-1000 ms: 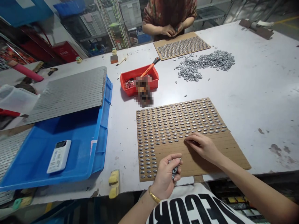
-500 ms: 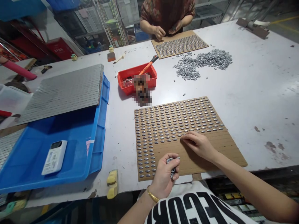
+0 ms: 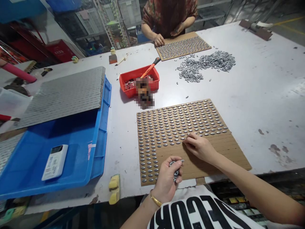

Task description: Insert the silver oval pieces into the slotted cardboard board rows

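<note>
A brown cardboard sheet (image 3: 205, 165) lies on the table before me, set with rows of small silver oval metal pieces (image 3: 176, 121) across its far part and down its left side. Over the sheet's near edge, my left hand (image 3: 169, 173) is curled around a handful of the same oval pieces (image 3: 175, 174). My right hand (image 3: 196, 146) rests on the sheet at the end of a partial row, fingertips pinched together and pointing down. Whatever is between those fingertips is hidden.
Beyond the sheet is a heap of loose oval pieces (image 3: 205, 65). A red bin (image 3: 126, 92) stands back left; a blue crate (image 3: 97, 152) holds a white device (image 3: 55, 162). Yellow clips (image 3: 114, 189) sit at the near edge. Opposite, a co-worker handles another sheet (image 3: 183, 47).
My right hand's fingers have curled in slightly at nearly the same spot. My left hand stays put. The co-worker's hand has come down onto the left side of the far sheet.
</note>
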{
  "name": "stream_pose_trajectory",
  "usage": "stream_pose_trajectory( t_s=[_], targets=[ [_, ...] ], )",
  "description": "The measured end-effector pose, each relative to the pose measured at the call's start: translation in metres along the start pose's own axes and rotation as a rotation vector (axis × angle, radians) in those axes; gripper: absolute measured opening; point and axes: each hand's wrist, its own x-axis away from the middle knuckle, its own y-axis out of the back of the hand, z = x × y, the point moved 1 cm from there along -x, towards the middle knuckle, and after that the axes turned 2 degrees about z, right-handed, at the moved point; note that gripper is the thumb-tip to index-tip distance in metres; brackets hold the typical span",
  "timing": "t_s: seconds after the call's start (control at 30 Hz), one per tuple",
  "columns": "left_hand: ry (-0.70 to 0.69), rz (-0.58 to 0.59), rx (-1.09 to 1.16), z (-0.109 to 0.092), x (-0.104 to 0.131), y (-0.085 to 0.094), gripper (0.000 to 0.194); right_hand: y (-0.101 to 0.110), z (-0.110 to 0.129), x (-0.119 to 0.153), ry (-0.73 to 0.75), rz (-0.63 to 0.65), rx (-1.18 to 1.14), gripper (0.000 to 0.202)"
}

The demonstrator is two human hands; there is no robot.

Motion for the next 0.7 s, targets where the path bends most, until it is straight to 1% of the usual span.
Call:
stream_pose_trajectory(
  t_s=[0.1, 0.17, 0.3, 0.37, 0.43, 0.5, 0.57, 0.63, 0.7],
  targets=[
    [-0.011, -0.009, -0.015, 0.000, 0.000, -0.001, 0.024, 0.002, 0.000, -0.001, 0.011, 0.016, -0.006, 0.020],
    [-0.021, -0.011, -0.027, 0.000, -0.002, -0.001, 0.024, 0.006, 0.001, 0.001, 0.010, 0.009, -0.060, 0.021],
    [-0.032, -0.030, -0.053, -0.001, -0.005, -0.003, 0.024, 0.018, 0.012, 0.016, -0.040, -0.072, -0.327, 0.018],
    [-0.040, -0.038, -0.067, -0.003, -0.006, -0.006, 0.024, 0.023, 0.022, 0.024, -0.040, -0.034, -0.462, 0.017],
    [-0.053, -0.034, -0.084, -0.004, -0.009, -0.010, 0.024, 0.026, 0.033, 0.031, 0.004, 0.041, -0.538, 0.016],
    [-0.066, -0.026, -0.111, -0.003, -0.011, -0.014, 0.024, 0.028, 0.040, 0.035, 0.038, 0.073, -0.557, 0.016],
    [-0.077, -0.017, -0.143, -0.002, -0.014, -0.018, 0.025, 0.028, 0.042, 0.036, 0.031, 0.066, -0.551, 0.016],
    [-0.086, -0.013, -0.158, -0.001, -0.017, -0.022, 0.025, 0.029, 0.036, 0.037, 0.023, 0.053, -0.530, 0.016],
    [-0.086, -0.017, -0.141, -0.001, -0.019, -0.025, 0.026, 0.030, 0.025, 0.036, 0.027, 0.014, -0.468, 0.016]
  ],
)
